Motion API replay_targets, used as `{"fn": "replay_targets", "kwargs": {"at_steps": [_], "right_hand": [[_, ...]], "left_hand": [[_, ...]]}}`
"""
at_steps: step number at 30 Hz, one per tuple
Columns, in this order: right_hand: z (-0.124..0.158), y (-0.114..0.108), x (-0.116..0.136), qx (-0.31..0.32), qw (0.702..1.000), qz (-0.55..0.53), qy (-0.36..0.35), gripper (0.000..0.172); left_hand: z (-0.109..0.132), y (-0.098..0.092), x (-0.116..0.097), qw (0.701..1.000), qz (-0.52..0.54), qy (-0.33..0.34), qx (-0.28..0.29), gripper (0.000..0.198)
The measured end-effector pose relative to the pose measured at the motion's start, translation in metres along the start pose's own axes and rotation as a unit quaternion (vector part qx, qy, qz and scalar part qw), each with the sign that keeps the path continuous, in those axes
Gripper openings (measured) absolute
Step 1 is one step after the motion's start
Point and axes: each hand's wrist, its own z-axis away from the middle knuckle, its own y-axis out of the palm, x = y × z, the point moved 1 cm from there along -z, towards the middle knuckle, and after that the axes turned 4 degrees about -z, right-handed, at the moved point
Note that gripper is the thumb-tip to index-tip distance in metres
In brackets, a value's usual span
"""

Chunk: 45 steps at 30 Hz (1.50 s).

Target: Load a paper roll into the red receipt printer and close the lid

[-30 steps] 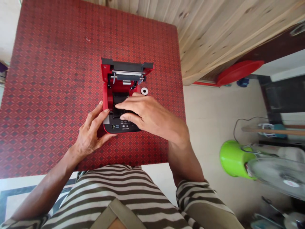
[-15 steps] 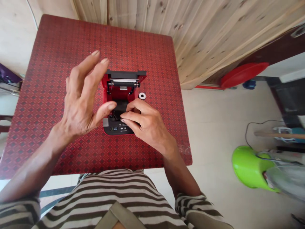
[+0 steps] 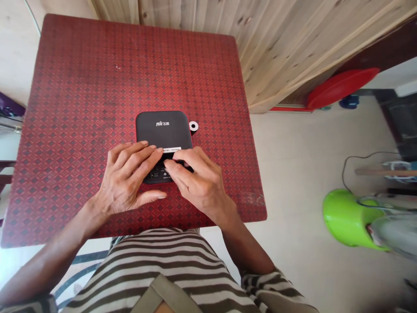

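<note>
A small red-and-black label printer [image 3: 163,134] sits on the table with its black lid down. A narrow strip of white paper with printed marks [image 3: 172,150] shows along the lid's front edge. My left hand [image 3: 130,174] lies with outstretched fingers on the left front of the lid, its thumb apart from them. My right hand [image 3: 198,174] is at the printer's right front, thumb and forefinger curled close together over the black front panel. What lies between those fingers is hidden. Beyond the right side stands a small white-ended roll [image 3: 193,126] with a dark core.
The red patterned table [image 3: 81,87] meets a wooden plank wall [image 3: 276,48] at the back right. On the floor to the right are a bright green bin [image 3: 342,217], a red basin [image 3: 342,89] and a cable [image 3: 347,163].
The printer's lid has swung from raised to down. My left hand has come down from the air onto it, while my right hand stays at the printer's front. White paper now shows at the lid's edge.
</note>
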Motion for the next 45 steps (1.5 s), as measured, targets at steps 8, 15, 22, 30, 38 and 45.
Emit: {"fn": "replay_targets", "kwargs": {"at_steps": [8, 15, 22, 30, 38, 45], "right_hand": [[0.008, -0.015, -0.016, -0.090, 0.987, -0.096, 0.090, 0.034], [0.023, -0.013, -0.042, -0.147, 0.958, -0.107, 0.223, 0.020], [0.060, 0.034, -0.090, -0.135, 0.888, -0.177, 0.402, 0.032], [0.064, 0.048, -0.096, -0.128, 0.868, -0.197, 0.438, 0.026], [0.062, 0.047, -0.095, -0.128, 0.865, -0.206, 0.439, 0.025], [0.063, 0.046, -0.095, -0.122, 0.874, -0.184, 0.433, 0.025]], "left_hand": [[0.009, 0.017, 0.001, 0.999, -0.031, 0.017, -0.026, 0.092], [0.002, 0.012, 0.005, 0.999, -0.014, -0.003, -0.037, 0.084], [0.021, 0.012, -0.008, 0.986, 0.016, -0.062, -0.156, 0.064], [0.039, 0.020, -0.009, 0.987, -0.048, -0.033, -0.150, 0.071], [0.038, 0.013, -0.012, 0.988, -0.081, -0.038, -0.127, 0.071], [0.038, 0.016, -0.011, 0.984, -0.112, -0.049, -0.130, 0.069]]}}
